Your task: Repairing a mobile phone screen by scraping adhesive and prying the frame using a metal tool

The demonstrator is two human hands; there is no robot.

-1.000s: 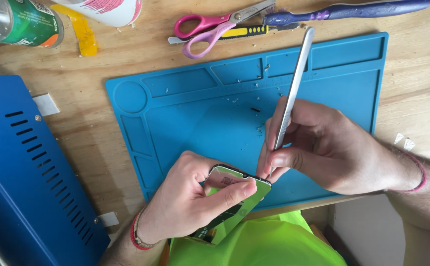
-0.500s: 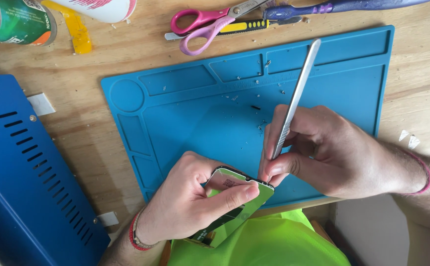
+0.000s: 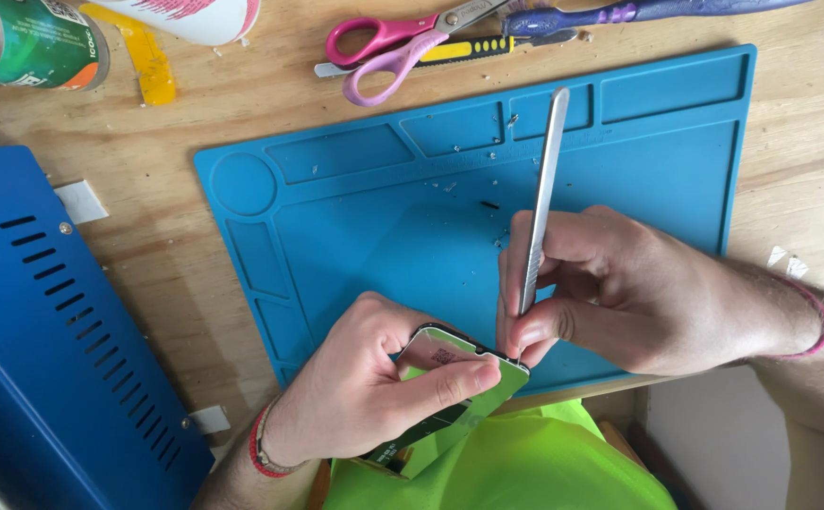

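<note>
My left hand (image 3: 365,397) grips a small flat device (image 3: 450,364) with a dark rim, tilted over the near edge of the table, thumb pressed across its face. My right hand (image 3: 610,288) holds a long slim metal pry tool (image 3: 541,198) like a pen, its handle pointing up and away. The tool's tip meets the device's upper right corner. Both hands hover over the near edge of a blue work mat (image 3: 355,217).
A blue vented metal case (image 3: 43,349) fills the left. Pink-handled scissors (image 3: 393,47), a yellow utility knife (image 3: 469,49) and a purple tool (image 3: 620,14) lie beyond the mat. A green can (image 3: 25,42) and yellow strip (image 3: 143,57) sit far left. Small debris dots the mat.
Both hands and the device have stayed together; the tool's tip stays at the device's corner while the tool stands slightly more upright. The view shifted a little.
</note>
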